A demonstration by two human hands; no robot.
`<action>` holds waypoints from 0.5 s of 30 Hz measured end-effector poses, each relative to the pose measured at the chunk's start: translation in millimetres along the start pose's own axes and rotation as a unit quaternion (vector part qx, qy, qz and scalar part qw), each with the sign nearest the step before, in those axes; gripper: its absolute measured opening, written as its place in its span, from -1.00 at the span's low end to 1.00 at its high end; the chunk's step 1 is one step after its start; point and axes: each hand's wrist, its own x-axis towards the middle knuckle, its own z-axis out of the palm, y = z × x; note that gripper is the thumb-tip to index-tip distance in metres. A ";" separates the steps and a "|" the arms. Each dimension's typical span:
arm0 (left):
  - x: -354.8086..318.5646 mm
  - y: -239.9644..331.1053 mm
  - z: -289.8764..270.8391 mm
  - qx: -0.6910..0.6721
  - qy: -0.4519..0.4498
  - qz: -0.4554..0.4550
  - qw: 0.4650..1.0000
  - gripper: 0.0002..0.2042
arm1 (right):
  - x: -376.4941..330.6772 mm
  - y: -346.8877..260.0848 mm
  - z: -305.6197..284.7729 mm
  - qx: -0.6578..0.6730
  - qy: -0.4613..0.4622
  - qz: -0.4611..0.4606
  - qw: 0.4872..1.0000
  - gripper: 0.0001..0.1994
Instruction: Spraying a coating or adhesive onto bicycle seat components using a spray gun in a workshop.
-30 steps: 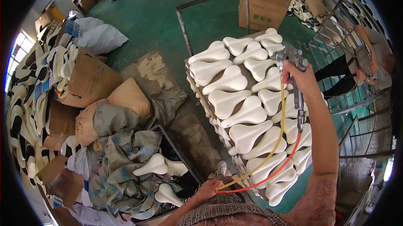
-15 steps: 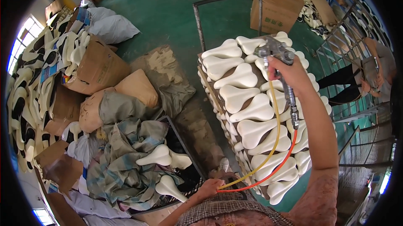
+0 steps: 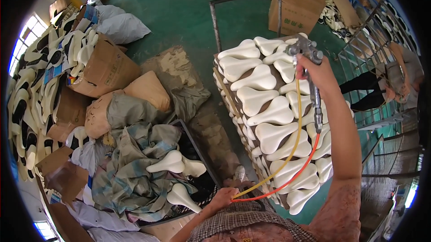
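My right hand [image 3: 319, 75] grips a metal spray gun [image 3: 303, 49] held out over the far end of a tall stack of cream-white saddle-shaped foam pads [image 3: 268, 115] on boards. A yellow hose [image 3: 294, 142] and a red hose [image 3: 303, 166] run from the gun down to my left hand [image 3: 225, 196], which is closed around them near my waist. The gun's nozzle points at the pads at the top of the stack.
A black crate [image 3: 197, 152] with grey-green cloths and three loose white pads [image 3: 171, 163] stands at my left. Cardboard boxes [image 3: 106, 68], sacks [image 3: 148, 90] and stacked pads line the left wall. A metal cart frame [image 3: 244, 0] stands behind the stack. Another person [image 3: 395, 80] sits at right by a blue rack.
My right hand with the spray gun has shifted slightly along the far end of the stack. My left hand has stayed at my waist with the hoses.
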 end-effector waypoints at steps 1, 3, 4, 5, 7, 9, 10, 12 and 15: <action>-1.2 0.8 -2.1 0.027 -0.024 0.019 0.999 -0.65 | -10.3 -0.1 6.5 0.011 -0.038 -0.005 0.999 -0.79; -3.5 2.1 -1.3 0.056 -0.051 0.037 0.996 -0.67 | -36.6 -7.7 17.1 0.024 -0.100 -0.009 0.995 -0.79; -5.2 3.2 1.8 0.062 -0.050 0.041 0.996 -0.67 | -42.6 -8.7 19.1 0.017 -0.119 -0.008 0.993 -0.79; -6.5 3.8 4.6 0.068 -0.048 0.045 0.996 -0.66 | -46.7 -8.6 19.4 0.010 -0.139 -0.008 0.990 -0.79; -6.3 2.9 8.6 0.093 -0.053 0.052 0.993 -0.66 | -42.3 -2.2 13.6 -0.025 -0.100 -0.012 0.995 -0.80; -8.1 3.2 10.4 0.117 -0.057 0.064 0.989 -0.66 | -41.6 -0.3 3.6 -0.062 -0.060 -0.021 0.996 -0.80; -9.7 4.0 10.9 0.122 -0.052 0.067 0.989 -0.67 | -42.0 -0.1 -1.2 -0.081 -0.031 0.000 0.996 -0.81; -12.7 1.9 10.9 0.126 -0.047 0.072 0.988 -0.68 | -47.3 -0.4 -4.9 -0.082 -0.030 0.017 0.996 -0.82; -16.4 -4.7 10.6 0.109 -0.048 0.052 0.991 -0.68 | -64.4 -7.2 18.0 0.002 -0.122 -0.038 0.992 -0.82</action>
